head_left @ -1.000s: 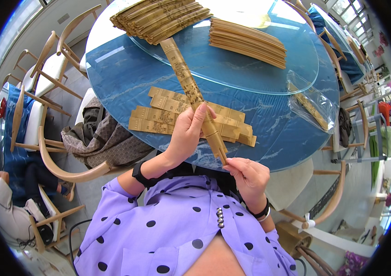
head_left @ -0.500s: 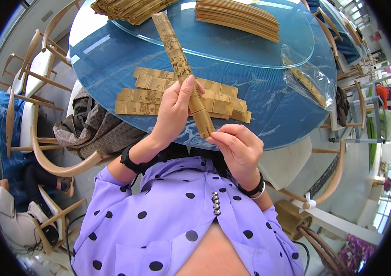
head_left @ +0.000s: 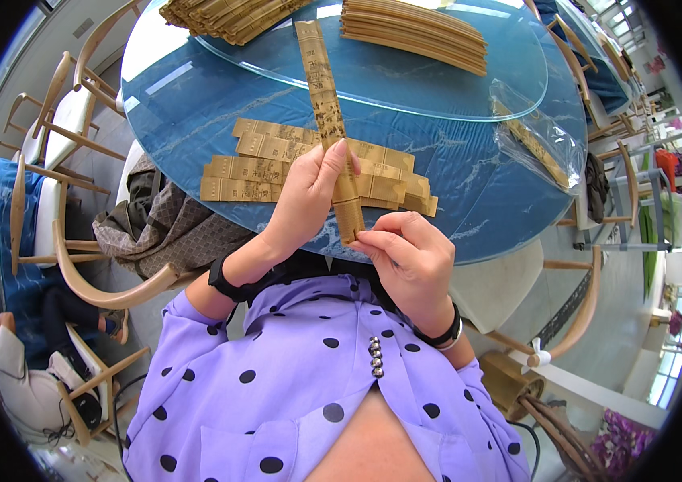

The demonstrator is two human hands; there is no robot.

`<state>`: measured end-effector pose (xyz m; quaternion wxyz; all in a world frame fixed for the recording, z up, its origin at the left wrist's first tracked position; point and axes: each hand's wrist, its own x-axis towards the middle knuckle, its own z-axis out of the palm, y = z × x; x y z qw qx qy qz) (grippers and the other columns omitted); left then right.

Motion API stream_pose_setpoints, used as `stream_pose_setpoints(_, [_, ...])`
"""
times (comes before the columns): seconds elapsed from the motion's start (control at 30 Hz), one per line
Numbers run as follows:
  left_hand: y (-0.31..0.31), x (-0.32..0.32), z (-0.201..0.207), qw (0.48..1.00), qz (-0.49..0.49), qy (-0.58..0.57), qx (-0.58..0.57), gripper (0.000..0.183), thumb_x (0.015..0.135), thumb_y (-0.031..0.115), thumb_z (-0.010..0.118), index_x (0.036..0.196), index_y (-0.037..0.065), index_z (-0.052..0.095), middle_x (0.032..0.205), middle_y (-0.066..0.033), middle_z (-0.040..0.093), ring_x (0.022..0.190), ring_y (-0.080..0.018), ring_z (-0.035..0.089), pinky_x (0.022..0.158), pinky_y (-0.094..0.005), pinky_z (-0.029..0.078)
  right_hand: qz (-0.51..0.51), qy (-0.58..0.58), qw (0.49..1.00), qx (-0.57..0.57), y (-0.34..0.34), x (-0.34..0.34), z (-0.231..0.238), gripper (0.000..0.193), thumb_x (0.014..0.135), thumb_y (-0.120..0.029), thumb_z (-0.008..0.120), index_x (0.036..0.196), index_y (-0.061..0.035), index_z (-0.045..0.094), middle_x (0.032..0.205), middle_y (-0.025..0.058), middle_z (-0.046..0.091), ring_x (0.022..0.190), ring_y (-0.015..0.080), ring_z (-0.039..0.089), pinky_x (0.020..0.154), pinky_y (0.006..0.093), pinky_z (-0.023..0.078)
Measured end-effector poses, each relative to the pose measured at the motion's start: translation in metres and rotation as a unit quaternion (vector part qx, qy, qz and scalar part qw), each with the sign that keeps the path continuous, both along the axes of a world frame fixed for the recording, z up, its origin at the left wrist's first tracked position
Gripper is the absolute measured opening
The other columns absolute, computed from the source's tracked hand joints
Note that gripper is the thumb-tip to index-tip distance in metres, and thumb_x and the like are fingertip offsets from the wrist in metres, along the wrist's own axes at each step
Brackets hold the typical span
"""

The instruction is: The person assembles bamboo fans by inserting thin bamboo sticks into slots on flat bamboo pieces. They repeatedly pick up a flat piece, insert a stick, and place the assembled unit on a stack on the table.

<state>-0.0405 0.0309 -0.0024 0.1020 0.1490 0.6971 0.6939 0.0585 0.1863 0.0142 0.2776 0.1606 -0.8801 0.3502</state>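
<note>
- The left hand [head_left: 309, 183] is closed around the long gold packet [head_left: 321, 92] a little below its middle, thumb laid on top; the right hand [head_left: 412, 255] has thumb and forefinger pinched together at the packet's lower corner, its other fingers curled.
- So the packet lies between the two hands, its long axis running away from the wearer and tipping slightly left at the far end.
- That lower end is nearest the right hand, which reaches it from the right; the far end juts well beyond the left hand.
- Just beyond and beneath the hands, overlapping flat gold strips [head_left: 238, 170] spread to both sides.
- The near rim of the blue table [head_left: 469, 205] curves close below the packet's lower end.
- Farther ahead, the glass turntable [head_left: 453, 100] carries a tan stack [head_left: 415, 38].
- Ahead and right of the right hand, blue surface shows as far as a clear bag [head_left: 548, 132].
</note>
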Motion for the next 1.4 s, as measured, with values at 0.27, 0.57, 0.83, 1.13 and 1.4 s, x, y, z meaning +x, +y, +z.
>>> stream_pose_setpoints(0.27, [-0.002, -0.005, -0.007, 0.999, -0.028, 0.011, -0.011, 0.045, 0.113, 0.039, 0.041, 0.092, 0.006, 0.062, 0.079, 0.001, 0.055, 0.071, -0.006, 0.049, 0.063, -0.0244, 0.041, 0.007, 0.009, 0.998, 0.064, 0.0, -0.004, 0.011, 0.02, 0.07, -0.013, 0.086, 0.083, -0.0071, 0.072, 0.083, 0.0031, 0.065, 0.072, 0.0223, 0.065, 0.06, 0.0349, 0.05])
stream_pose_setpoints(0.57, [-0.009, -0.009, -0.007, 0.998, -0.05, -0.014, -0.038, 0.045, 0.114, 0.033, 0.038, 0.09, 0.003, 0.06, 0.085, -0.0035, 0.058, 0.084, -0.0131, 0.051, 0.082, -0.0304, 0.045, 0.032, 0.028, 0.995, 0.086, -0.007, -0.012, 0.01, 0.026, 0.071, -0.015, 0.086, 0.093, -0.0087, 0.074, 0.09, 0.0038, 0.067, 0.072, 0.0209, 0.065, 0.061, 0.0341, 0.051])
stream_pose_setpoints(0.83, [-0.015, -0.025, 0.023, 0.991, -0.106, -0.056, -0.052, 0.041, 0.112, 0.034, 0.046, 0.093, 0.002, 0.062, 0.082, -0.0001, 0.06, 0.08, -0.009, 0.053, 0.075, -0.0278, 0.046, 0.099, 0.057, 0.971, 0.211, 0.003, -0.036, 0.023, 0.034, 0.083, -0.017, 0.077, 0.117, -0.0101, 0.074, 0.095, 0.0049, 0.065, 0.075, 0.0189, 0.066, 0.062, 0.0322, 0.052])
stream_pose_setpoints(1.13, [-0.068, -0.222, 0.08, 0.853, 0.092, 0.318, -0.403, 0.03, 0.1, 0.027, 0.063, 0.113, 0.002, 0.073, 0.096, -0.0184, 0.074, 0.093, -0.035, 0.07, 0.084, -0.0441, 0.054, 0.064, -0.033, 0.966, 0.247, 0.071, -0.107, 0.053, 0.024, 0.088, -0.024, 0.077, 0.103, -0.0058, 0.072, 0.091, 0.0056, 0.066, 0.078, 0.025, 0.07, 0.066, 0.0353, 0.057])
stream_pose_setpoints(1.4, [-0.097, -0.328, 0.028, 0.773, 0.138, 0.419, -0.457, 0.035, 0.101, 0.024, 0.061, 0.133, 0.011, 0.068, 0.104, -0.0175, 0.066, 0.102, -0.0359, 0.065, 0.092, -0.0438, 0.051, -0.03, -0.062, 0.961, 0.268, 0.138, -0.184, 0.032, 0.018, 0.093, -0.023, 0.072, 0.101, -0.0069, 0.074, 0.092, 0.0071, 0.069, 0.084, 0.0291, 0.07, 0.073, 0.0388, 0.057])
